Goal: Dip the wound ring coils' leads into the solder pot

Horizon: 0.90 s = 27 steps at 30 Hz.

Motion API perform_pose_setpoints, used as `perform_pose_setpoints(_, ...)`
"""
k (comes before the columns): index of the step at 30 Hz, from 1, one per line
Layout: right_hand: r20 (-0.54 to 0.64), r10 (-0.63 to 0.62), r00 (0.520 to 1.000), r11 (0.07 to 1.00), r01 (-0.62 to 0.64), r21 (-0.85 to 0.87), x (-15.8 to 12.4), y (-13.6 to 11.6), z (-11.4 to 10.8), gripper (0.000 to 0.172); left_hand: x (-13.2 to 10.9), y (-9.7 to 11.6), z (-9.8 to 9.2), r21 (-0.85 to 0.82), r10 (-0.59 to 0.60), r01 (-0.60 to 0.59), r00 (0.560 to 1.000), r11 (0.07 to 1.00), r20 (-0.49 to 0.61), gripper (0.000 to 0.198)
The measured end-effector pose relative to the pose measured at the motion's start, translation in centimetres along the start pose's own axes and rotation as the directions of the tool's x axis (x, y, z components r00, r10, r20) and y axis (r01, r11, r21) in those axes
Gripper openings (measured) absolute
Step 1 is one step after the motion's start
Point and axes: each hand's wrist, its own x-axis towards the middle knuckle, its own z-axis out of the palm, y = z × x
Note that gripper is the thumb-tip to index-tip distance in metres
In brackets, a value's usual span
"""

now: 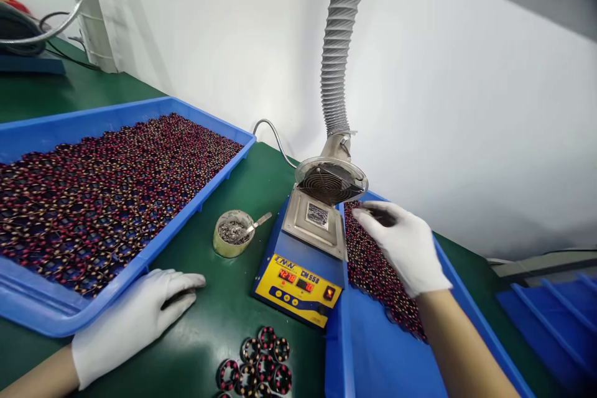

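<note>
My left hand (135, 317), in a white glove, rests flat on the green bench with its fingers stretched out, just in front of the big blue tray (56, 311) full of red wound coil rings (107, 186). My right hand (403, 245), also gloved, reaches into the right blue tray (368, 354). Its fingers are pinched on a dark coil ring (380, 216) above the heap of rings (377, 270) there. A small cluster of rings (261, 360) lies on the bench near the front edge.
A solder pot (303, 261) with a yellow panel and red digits stands between the trays, under a fume hood (331, 180) on a ribbed hose (342, 43). Left of it sits a tape roll (232, 233) holding dross and a spoon. More blue trays (550, 311) lie at the right.
</note>
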Motion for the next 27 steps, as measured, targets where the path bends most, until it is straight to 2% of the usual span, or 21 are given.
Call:
perform_pose_setpoints(3,-0.085,0.122,0.989,0.961,-0.096,0.261,-3.4,1.6,-2.4,0.036,-0.1,0.0,0.0,-0.004,-0.001,0.001,1.0,1.0,0.003,0.034)
perform_pose_setpoints(6,-0.199,0.216,0.956,0.894,-0.112,0.433,-7.3,5.5,-3.5,0.04,0.0,0.1,-0.1,-0.018,-0.002,0.002,1.0,1.0,0.01,0.036)
perform_pose_setpoints(7,-0.221,0.231,0.948,0.889,-0.114,0.443,-8.4,7.0,-3.5,0.042,0.0,0.1,-0.2,-0.022,-0.002,0.003,1.0,1.0,0.012,0.037)
perform_pose_setpoints(9,-0.227,0.216,0.95,0.947,-0.147,0.285,-10.2,9.8,-3.5,0.044,0.1,0.1,-0.2,-0.024,-0.009,0.01,1.0,1.0,0.007,0.039)
perform_pose_setpoints(12,-0.104,0.211,0.972,0.977,-0.205,0.062,-11.7,12.6,-3.0,0.037,0.2,-0.3,0.1,-0.022,-0.013,0.013,1.0,1.0,-0.006,0.04)
perform_pose_setpoints(15,0.053,0.212,0.976,0.966,-0.201,-0.163,-12.1,13.6,-2.4,0.016,0.4,-1.0,0.5,-0.03,0.018,-0.018,1.0,0.999,-0.005,0.04)
perform_pose_setpoints(18,0.136,0.205,0.969,0.925,-0.146,-0.351,-12.2,14.0,-1.7,0.01,0.5,-1.2,0.6,-0.042,0.036,-0.037,0.999,0.998,-0.011,0.037)
perform_pose_setpoints(24,0.108,0.176,0.978,0.792,-0.076,-0.605,-12.3,14.6,-1.2,0.024,0.6,-0.5,-0.1,-0.029,0.062,-0.064,0.997,0.998,-0.047,0.029)
perform_pose_setpoints(27,0.057,0.131,0.99,0.724,-0.056,-0.687,-12.2,13.8,-1.7,0.033,0.6,-0.1,-0.5,-0.046,0.087,-0.09,0.995,0.995,-0.056,0.029)
